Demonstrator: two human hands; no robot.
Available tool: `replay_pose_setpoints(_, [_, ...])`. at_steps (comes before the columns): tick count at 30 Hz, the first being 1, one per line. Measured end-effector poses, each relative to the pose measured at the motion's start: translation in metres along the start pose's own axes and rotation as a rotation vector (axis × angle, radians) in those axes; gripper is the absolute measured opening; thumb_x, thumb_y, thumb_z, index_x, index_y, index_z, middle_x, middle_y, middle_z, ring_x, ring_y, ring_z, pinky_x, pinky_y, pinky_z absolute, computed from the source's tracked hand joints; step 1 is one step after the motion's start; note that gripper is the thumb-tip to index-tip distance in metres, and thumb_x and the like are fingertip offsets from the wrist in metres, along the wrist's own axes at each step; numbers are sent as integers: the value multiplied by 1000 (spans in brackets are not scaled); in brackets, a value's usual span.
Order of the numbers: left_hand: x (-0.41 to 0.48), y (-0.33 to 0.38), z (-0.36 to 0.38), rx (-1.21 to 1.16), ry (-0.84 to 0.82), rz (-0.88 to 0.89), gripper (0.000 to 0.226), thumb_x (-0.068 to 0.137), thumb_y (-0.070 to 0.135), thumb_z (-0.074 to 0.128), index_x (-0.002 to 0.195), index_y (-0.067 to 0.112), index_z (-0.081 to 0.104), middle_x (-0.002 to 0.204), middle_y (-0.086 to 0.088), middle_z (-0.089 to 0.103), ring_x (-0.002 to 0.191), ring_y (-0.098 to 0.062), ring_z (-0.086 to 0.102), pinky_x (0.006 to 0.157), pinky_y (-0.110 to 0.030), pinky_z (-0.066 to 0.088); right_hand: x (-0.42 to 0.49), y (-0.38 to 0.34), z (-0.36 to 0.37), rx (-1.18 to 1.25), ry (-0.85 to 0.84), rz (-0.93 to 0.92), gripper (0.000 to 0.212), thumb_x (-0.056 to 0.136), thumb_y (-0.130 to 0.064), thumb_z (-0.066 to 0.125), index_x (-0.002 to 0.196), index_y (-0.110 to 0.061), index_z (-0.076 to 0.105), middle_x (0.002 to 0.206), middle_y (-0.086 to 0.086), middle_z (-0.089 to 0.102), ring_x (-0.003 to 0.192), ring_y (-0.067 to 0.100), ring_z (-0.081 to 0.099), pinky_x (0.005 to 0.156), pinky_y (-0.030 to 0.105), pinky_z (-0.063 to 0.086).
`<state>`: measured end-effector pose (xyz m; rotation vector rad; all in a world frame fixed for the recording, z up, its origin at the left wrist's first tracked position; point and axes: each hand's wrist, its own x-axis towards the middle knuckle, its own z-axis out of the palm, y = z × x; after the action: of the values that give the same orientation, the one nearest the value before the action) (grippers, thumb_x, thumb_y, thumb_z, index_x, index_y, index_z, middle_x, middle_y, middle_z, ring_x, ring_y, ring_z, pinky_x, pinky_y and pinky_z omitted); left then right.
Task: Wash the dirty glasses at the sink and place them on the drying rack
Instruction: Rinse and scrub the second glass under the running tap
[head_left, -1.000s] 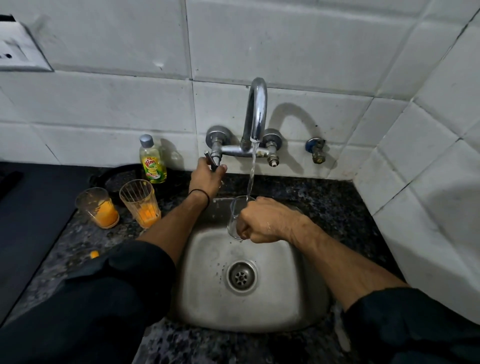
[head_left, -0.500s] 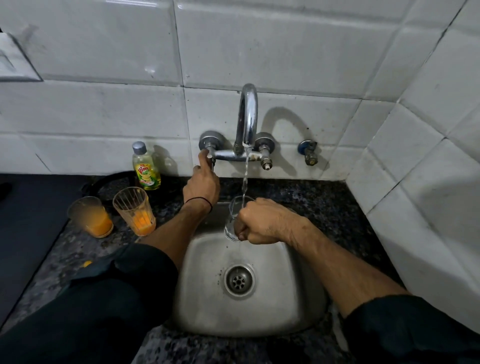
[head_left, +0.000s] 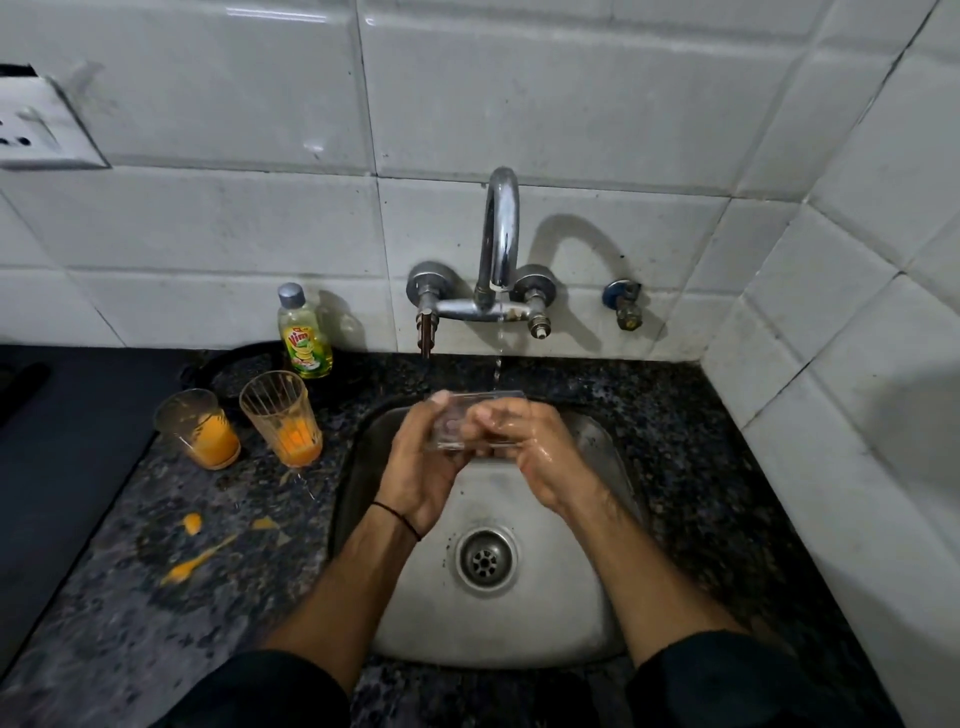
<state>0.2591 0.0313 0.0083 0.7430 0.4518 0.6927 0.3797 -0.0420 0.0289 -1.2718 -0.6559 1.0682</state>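
Gripping a clear glass (head_left: 475, 422) from both sides over the far part of the steel sink (head_left: 550, 618), a person worked beneath a wall-mounted tap (head_left: 497, 244); the glass lay roughly on its side, its base toward the left hand (head_left: 423, 467), which was curled round that end with the thumb on top; the wet right hand (head_left: 535, 457) clasped the other end, its fingers folded over the rim, though whether any reached inside could not be told; only a thin broken trickle of water (head_left: 498, 364) fell from the spout onto the glass; a dark band (head_left: 397, 514) circled the left wrist, and dark sleeves covered both forearms at the near edge; the drain (head_left: 485, 560) sat near the middle of the basin, just nearer than the hands; on the speckled dark tabletop (head_left: 675, 467) left of the sink stood two dirty glasses side by side, a smooth tumbler (head_left: 197, 428) farthest left and a ribbed tumbler (head_left: 281, 418) just beside it, each with orange residue at the bottom; a bottle of green dish liquid (head_left: 304, 332) stood behind them against the white tiled wall (head_left: 571, 104); orange spills (head_left: 195, 551) streaked the tabletop nearer the camera; a switch plate (head_left: 36, 124) was fixed to the tiles at far left.
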Motion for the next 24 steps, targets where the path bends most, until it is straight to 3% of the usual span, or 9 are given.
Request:
replay_pose_setpoints(2, [-1,-5,3,128,10,108,48,79,18,76,119,2,54,108,-21,66,98,-31,66,85,-44,55,-6,4,4,286,32,66,21,90,-23,64,92,-8,78,91,13,75,87,28,70,84,41,56])
replay_pose_setpoints(4, [1,-10,2,296,5,138,60,71,11,81,124,0,54,113,-21,69,106,-35,67,96,-49,53,-9,8,11,496,92,189,31,93,-34,62,99,-9,79,104,16,76,96,27,72,93,42,55])
replay_pose_setpoints(8, [0,-12,8,479,22,142,58,71,-2,82,124,4,60,114,-16,72,111,-28,68,99,-42,53,-6,13,21,622,277,348,53,94,-51,60,119,-5,68,112,19,74,99,28,73,85,40,59])
replay_pose_setpoints(11, [0,-8,12,550,-4,151,61,70,-10,81,125,6,59,112,-14,73,107,-23,69,91,-31,55,-5,15,18,447,363,340,47,100,-52,49,105,-10,70,91,11,74,68,19,69,58,28,55])
replay_pose_setpoints(13, [0,-6,13,585,-29,147,64,69,-8,83,126,9,58,113,-12,72,109,-23,68,93,-33,55,-7,15,16,205,406,303,46,106,-47,37,100,-13,68,86,10,71,64,17,62,53,26,50])
replay_pose_setpoints(16, [-4,-5,15,623,-40,145,67,67,-5,86,127,11,58,115,-10,72,110,-22,68,93,-33,55,-15,16,10,-80,456,187,31,106,-25,35,108,-14,64,105,14,72,77,20,64,60,31,54])
replay_pose_setpoints(19, [-11,-2,18,670,-25,170,68,65,-4,88,125,13,60,112,-4,73,106,-14,69,88,-26,56,-31,18,0,-257,378,-34,31,98,-4,45,103,-29,63,108,1,71,94,15,67,78,32,57])
replay_pose_setpoints(22, [-17,-1,20,676,-10,180,66,65,-1,89,124,12,62,110,-2,74,104,-12,70,86,-23,55,-46,28,-8,-451,171,-139,44,92,-6,62,125,-35,57,121,-11,67,109,4,63,89,26,54])
replay_pose_setpoints(24, [-22,-1,22,689,-16,186,65,64,2,90,123,12,63,110,-3,75,105,-15,70,89,-28,56,-52,36,-11,-520,123,-131,65,82,-20,73,138,-41,47,129,-17,63,118,5,61,97,32,52])
